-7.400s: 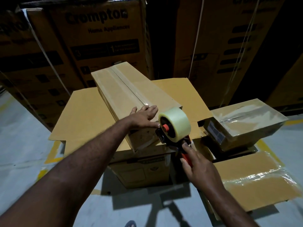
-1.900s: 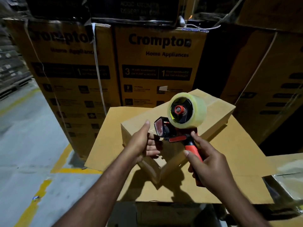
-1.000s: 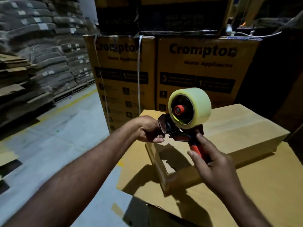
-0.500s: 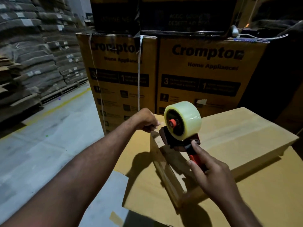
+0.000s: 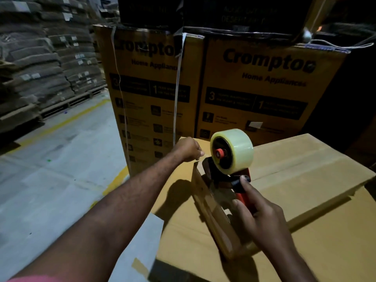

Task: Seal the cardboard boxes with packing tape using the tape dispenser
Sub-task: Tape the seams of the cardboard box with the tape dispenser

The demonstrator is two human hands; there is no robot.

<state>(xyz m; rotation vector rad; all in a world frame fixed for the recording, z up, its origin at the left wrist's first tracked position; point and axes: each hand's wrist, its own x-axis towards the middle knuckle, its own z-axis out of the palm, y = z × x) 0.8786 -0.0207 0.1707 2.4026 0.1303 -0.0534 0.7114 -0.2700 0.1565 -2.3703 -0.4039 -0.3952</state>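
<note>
Behind the work stand two big Crompton boxes (image 5: 264, 88), side by side. Under the work lies a wide cardboard sheet (image 5: 325, 251). On it rests the long cardboard box (image 5: 305, 192). Its long way runs from the end by the hands off to the right and back. Its flaps are down, so what is inside is hidden. A seam (image 5: 305, 166) runs along the top (the line to cover, I think).

The tape dispenser (image 5: 223, 180) touches the box's left end, tape roll (image 5: 234, 151) on top. The right hand (image 5: 262, 222) grips its red handle. The left hand (image 5: 188, 149) is just beside the roll, at the box's corner, fingers curled. I cannot tell if it pinches the tape end. The next pull likely goes right, along the seam, and the right hand would make it.
</note>
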